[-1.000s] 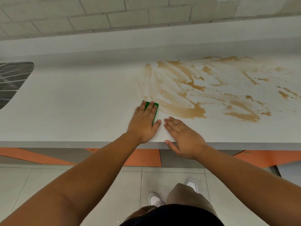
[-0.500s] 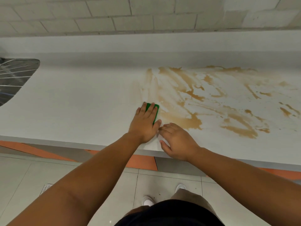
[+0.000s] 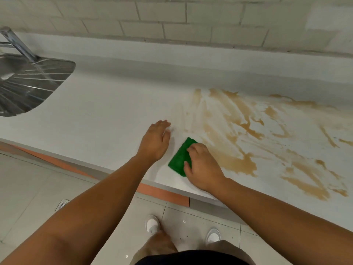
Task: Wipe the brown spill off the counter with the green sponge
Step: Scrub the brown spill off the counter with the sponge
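Nearest the camera, two white shoes (image 3: 152, 223) stood on smooth pale floor tiles (image 3: 28, 188), with a small slotted drain (image 3: 62, 204) set in the floor to the left. An orange band (image 3: 162, 194) ran under the front edge of the desk (image 3: 95, 121), a smooth, matte white slab.

The right hand (image 3: 203, 167) lay on the sponge (image 3: 179, 159), a flat green rectangle with a coarse, fibrous face, lying flat on the desk near its front edge. The right fingers (image 3: 193, 149) were curled over the sponge's far and right side, with the thumb on its near part, gripping it. The left hand (image 3: 155, 142) was just left of the sponge and apart from it, its fingers (image 3: 162, 124) extended and close together, holding nothing; contact with the desk could not be determined.

The spill (image 3: 238, 131), a thin brown liquid film smeared in streaks and pooled patches, began just right of the sponge and spread to the right and rear.

At far left, a steel sink (image 3: 28, 87) with a ribbed drainer surface was sunk into the desk; its contents could not be determined. A metal tap (image 3: 18, 44) rose above it. A wall of pale rectangular bricks (image 3: 191, 22) closed the rear.
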